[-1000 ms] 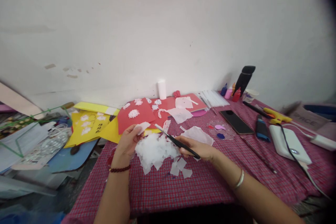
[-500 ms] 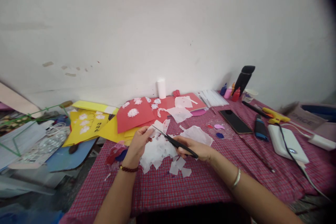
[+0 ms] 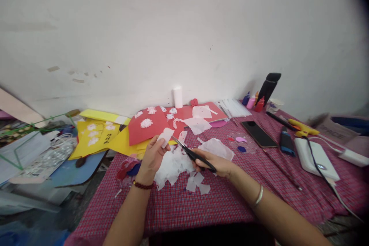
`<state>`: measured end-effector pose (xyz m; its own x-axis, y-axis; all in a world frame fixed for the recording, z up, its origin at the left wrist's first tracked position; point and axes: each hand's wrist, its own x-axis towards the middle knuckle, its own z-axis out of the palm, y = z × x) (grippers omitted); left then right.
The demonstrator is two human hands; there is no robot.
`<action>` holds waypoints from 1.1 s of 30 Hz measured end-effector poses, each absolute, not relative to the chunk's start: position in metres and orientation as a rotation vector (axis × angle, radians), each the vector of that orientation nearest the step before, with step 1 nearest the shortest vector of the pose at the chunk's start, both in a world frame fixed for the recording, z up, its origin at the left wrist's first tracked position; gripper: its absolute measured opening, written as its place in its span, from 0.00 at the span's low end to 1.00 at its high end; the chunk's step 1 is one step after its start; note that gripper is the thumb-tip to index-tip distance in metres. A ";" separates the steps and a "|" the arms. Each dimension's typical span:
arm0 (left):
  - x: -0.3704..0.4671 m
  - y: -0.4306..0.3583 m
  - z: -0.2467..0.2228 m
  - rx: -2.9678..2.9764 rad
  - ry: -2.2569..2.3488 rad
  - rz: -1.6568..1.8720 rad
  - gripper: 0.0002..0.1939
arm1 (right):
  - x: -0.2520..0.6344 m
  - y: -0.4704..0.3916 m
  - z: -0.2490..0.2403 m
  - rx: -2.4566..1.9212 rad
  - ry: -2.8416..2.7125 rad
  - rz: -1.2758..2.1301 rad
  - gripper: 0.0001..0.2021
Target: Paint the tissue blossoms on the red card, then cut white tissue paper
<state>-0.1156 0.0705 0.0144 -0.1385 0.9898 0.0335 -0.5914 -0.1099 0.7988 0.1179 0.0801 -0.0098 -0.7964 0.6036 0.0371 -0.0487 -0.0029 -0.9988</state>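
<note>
With the white paper heap (image 3: 174, 167) as the dial's centre, here was the action! The left hand (image 3: 152, 157) stood at nine o'clock, its thumb and fingers closed in a pinch on a small white paper piece (image 3: 166, 137), which jutted up at eleven; its lower corner was lost behind the fingers. At three, the right hand (image 3: 211, 162) had its fingers curled around the black handles of the scissors (image 3: 198, 157), though palm and handle loops were largely masked. The blades pointed toward ten, tips right by the paper's edge; touching or just short, you couldn't tell, nor could you make out any gap between them. The heap itself was partly covered by both hands, too jumbled to count! Loose white squares (image 3: 196, 182) overlapped on the counter (image 3: 184, 215) at four. Out at nine, beyond the left wrist, a red-and-blue bundle (image 3: 127, 169) was half hidden and blurry. Up at eleven lay a red sheet (image 3: 147, 134) with white clusters. Both forearms ran out of view, at seven and four, while a dark shape (image 3: 213, 234) at five was cut off, too black to read.
</note>
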 end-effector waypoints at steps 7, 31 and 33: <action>-0.120 0.079 0.009 0.587 0.866 1.716 0.15 | 0.120 0.079 -0.012 -0.578 -1.750 1.952 0.29; -0.106 0.078 -0.003 0.664 0.974 1.532 0.10 | 0.113 0.076 -0.009 -0.647 -1.817 1.852 0.29; -0.109 0.078 -0.002 0.671 0.983 1.555 0.10 | 0.115 0.076 -0.008 -0.591 -1.835 1.879 0.28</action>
<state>-0.1093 0.0782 -0.0016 -0.2155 0.9723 -0.0899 -0.4982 -0.0303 0.8665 0.1150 0.0759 -0.0084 -0.8092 0.5876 0.0047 -0.0185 -0.0176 -0.9997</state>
